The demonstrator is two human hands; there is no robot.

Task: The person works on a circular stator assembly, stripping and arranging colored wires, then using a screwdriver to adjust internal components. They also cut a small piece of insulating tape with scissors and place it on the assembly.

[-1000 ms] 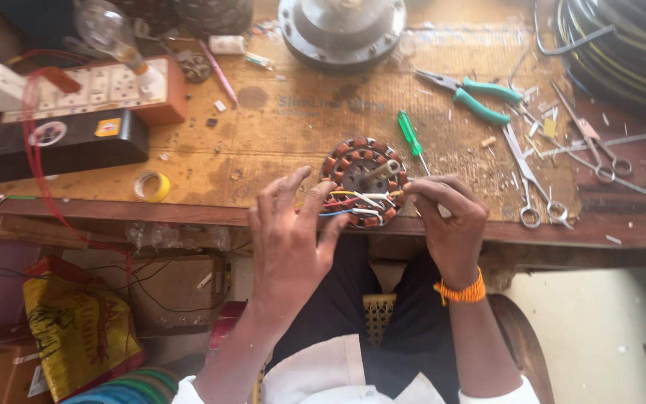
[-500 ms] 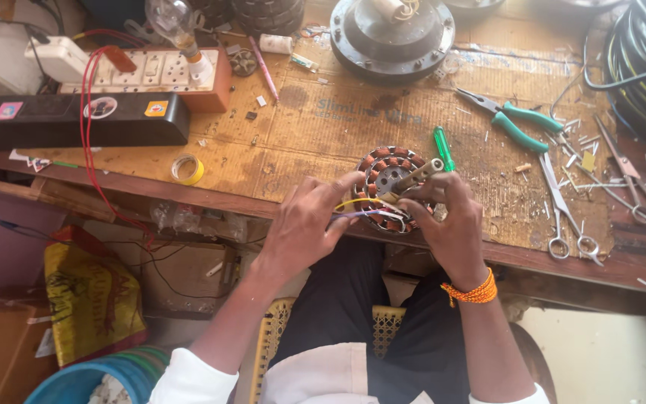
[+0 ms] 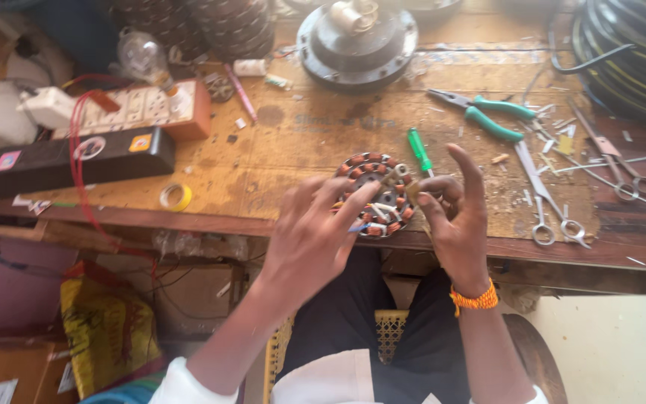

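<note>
At the centre of the frame, a round copper-wound motor coil (image 3: 374, 193) is held at the near edge of the wooden workbench (image 3: 293, 142). It is touched from the lower left by the left hand (image 3: 312, 238), whose spread fingers are laid over its rim, not clenched. At its right side it is pinched by the right hand (image 3: 454, 217), with the forefinger raised. A green screwdriver (image 3: 419, 150) lies just above the coil. Green-handled pliers (image 3: 487, 114) are seen at upper right, scissors (image 3: 547, 202) at right, and a yellow tape roll (image 3: 175, 197) at left.
</note>
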